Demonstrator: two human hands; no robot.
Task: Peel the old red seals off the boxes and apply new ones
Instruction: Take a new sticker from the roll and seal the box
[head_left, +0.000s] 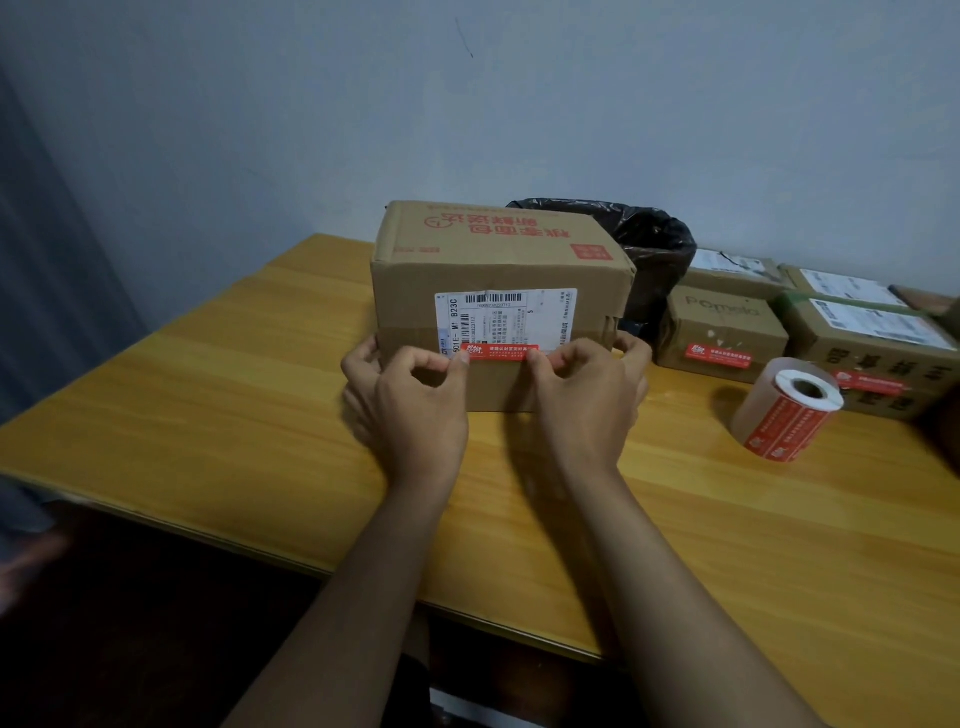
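Red seal (500, 351) pinched at both ends by curled hands (415, 400).

A pale bluish wall (571, 104) fills the upper half of the frame, with a thin dark mark near its top centre. At far left hangs a grey curtain (47, 260). An orange wood-grain tabletop (234, 405) spans the middle; below its edge the floor lies dark.
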